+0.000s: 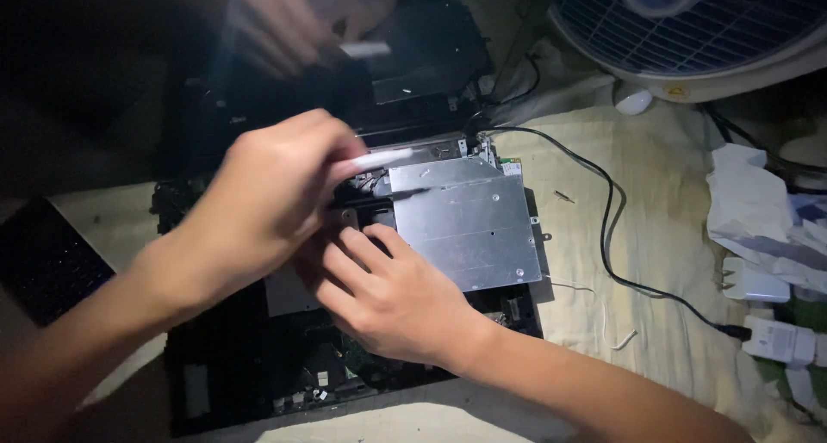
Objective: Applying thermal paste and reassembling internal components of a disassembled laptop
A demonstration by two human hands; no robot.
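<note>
An opened laptop (258, 365) with its black chassis and circuit board exposed lies on a pale cloth. A flat silver metal drive (465, 215) sits in its upper right part. My left hand (267, 202) is closed around a slim white tool (383, 159) whose tip points right, over the drive's top left corner. My right hand (388, 292) rests on the laptop beside the drive's left edge, fingers pressing down near the tool. The laptop's dark glossy screen at the top reflects both hands and the tool.
A white fan (689, 30) stands at the top right. A black cable (607, 228) runs across the cloth to white chargers (767, 322) and crumpled paper (749, 202) at the right. A small screw (563, 197) lies on the cloth. A dark keyboard (43, 262) sits at left.
</note>
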